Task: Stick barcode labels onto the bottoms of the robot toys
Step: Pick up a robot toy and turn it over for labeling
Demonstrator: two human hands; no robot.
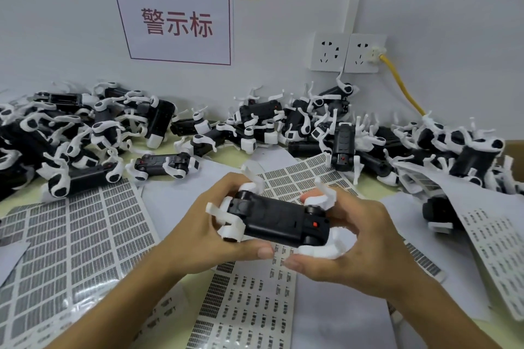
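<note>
Toy in hand, underside up, no label visible on it.

Left hand (215, 224) and right hand (365, 238) both curl round one robot toy (280, 221), held above the bench (22, 201). Label sheets (85, 238) lie beneath, some partly peeled. Toy heaps (71, 133) crowd the wall side; labelled or not, cannot tell. Much looks left to do.

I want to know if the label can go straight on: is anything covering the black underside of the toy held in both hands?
Nothing visible covers it. The toy is gripped at its ends by the left hand and right hand, its black underside facing up, bare.
</note>
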